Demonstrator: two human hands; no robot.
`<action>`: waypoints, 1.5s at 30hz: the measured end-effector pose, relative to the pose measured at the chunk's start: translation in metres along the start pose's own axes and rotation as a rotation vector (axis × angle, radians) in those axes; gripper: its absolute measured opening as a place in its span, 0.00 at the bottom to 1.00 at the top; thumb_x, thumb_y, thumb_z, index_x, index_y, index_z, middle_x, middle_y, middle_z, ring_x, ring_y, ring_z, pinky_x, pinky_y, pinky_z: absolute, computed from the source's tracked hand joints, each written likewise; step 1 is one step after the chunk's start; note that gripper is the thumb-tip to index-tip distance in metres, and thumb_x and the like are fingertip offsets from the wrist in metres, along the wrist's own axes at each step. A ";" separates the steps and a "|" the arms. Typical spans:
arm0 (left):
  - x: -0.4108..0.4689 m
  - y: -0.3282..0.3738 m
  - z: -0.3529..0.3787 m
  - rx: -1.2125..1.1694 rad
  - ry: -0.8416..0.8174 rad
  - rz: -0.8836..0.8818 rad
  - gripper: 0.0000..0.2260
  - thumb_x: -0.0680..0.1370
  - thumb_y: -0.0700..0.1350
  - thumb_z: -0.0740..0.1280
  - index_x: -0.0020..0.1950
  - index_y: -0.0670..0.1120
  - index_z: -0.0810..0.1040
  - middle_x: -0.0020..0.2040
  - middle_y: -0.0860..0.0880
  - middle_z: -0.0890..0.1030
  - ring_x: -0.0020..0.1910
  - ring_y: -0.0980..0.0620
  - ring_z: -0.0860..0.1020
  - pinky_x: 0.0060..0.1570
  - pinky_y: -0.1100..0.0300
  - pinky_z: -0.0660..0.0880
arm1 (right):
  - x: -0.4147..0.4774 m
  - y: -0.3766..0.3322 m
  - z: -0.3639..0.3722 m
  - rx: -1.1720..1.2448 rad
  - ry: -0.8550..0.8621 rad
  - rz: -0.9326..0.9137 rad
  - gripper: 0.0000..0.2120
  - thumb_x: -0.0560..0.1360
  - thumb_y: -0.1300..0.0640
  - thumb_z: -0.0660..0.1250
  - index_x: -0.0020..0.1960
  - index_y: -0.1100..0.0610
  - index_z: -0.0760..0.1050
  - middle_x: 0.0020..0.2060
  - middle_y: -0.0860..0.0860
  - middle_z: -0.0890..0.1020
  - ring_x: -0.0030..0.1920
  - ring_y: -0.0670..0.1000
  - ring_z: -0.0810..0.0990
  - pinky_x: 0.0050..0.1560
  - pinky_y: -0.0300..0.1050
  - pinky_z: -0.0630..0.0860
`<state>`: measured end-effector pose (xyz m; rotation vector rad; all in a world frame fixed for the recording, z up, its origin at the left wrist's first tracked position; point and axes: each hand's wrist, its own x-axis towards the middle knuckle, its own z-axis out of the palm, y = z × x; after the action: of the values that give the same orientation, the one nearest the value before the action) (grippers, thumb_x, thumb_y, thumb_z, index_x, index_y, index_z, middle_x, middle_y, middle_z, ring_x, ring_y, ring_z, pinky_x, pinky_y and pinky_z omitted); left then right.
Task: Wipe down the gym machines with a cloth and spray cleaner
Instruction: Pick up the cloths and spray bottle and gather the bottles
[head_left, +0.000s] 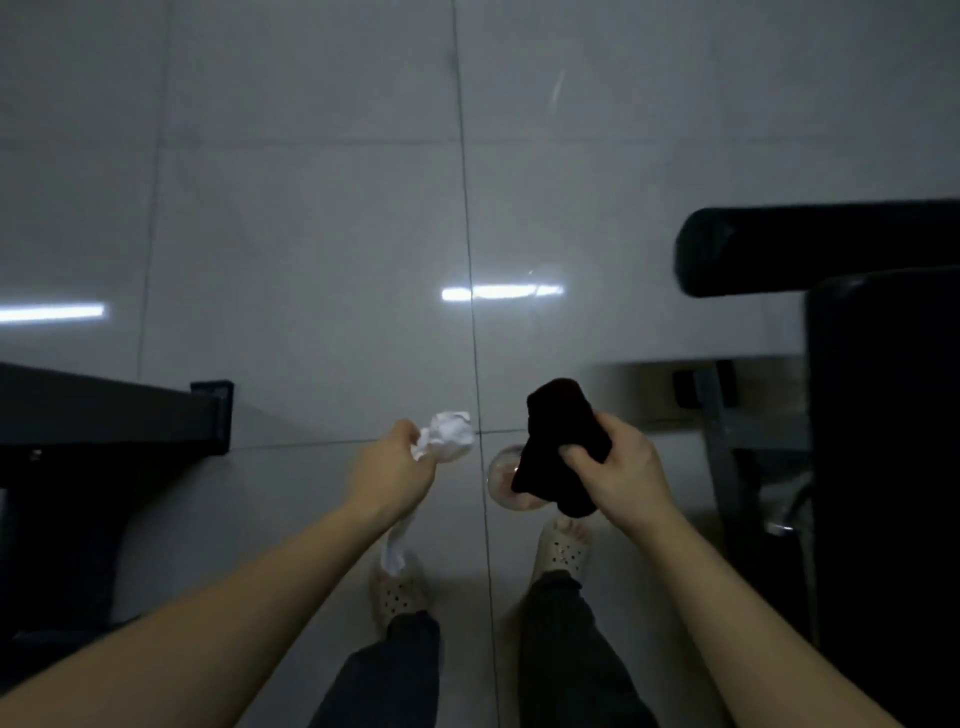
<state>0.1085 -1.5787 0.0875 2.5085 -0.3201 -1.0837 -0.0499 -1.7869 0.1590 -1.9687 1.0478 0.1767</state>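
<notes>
My left hand (396, 462) grips a crumpled white cloth (448, 435); a strip of it hangs down below my wrist. My right hand (621, 467) is curled round the black head of a spray bottle (563, 441), held in front of me above the floor. The bottle's clear round body (503, 480) with pinkish liquid shows under the black head. A black padded gym bench (878, 395) stands at the right, its roller pad (810, 244) reaching out over the floor. Neither hand touches a machine.
A dark metal machine frame (114, 415) juts in from the left at hand height. Grey bench legs (727, 441) stand just right of my right hand. Glossy grey floor tiles (311, 234) spread ahead. My feet in pale perforated clogs (563, 545) show below.
</notes>
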 end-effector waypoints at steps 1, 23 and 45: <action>-0.019 0.019 -0.021 0.000 0.013 0.036 0.07 0.81 0.51 0.66 0.50 0.48 0.75 0.39 0.49 0.77 0.47 0.40 0.80 0.39 0.56 0.67 | -0.016 -0.018 -0.026 0.021 0.035 -0.010 0.09 0.73 0.55 0.72 0.53 0.54 0.79 0.42 0.50 0.83 0.43 0.50 0.81 0.44 0.52 0.79; -0.315 0.477 -0.150 0.040 0.056 1.007 0.03 0.79 0.49 0.66 0.46 0.53 0.78 0.37 0.52 0.82 0.36 0.54 0.79 0.35 0.56 0.74 | -0.277 -0.116 -0.484 0.052 0.612 -0.177 0.15 0.66 0.43 0.67 0.44 0.54 0.79 0.36 0.52 0.84 0.38 0.53 0.83 0.42 0.56 0.80; -0.218 0.761 -0.230 -0.309 0.048 1.103 0.23 0.84 0.58 0.60 0.48 0.41 0.84 0.45 0.41 0.85 0.45 0.43 0.84 0.45 0.50 0.81 | -0.110 -0.139 -0.732 -0.134 0.908 0.047 0.11 0.74 0.49 0.66 0.54 0.52 0.78 0.49 0.53 0.83 0.50 0.58 0.81 0.50 0.50 0.79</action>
<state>0.0894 -2.1256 0.7033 1.6273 -1.2140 -0.5320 -0.2056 -2.2337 0.7449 -2.1758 1.6691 -0.7054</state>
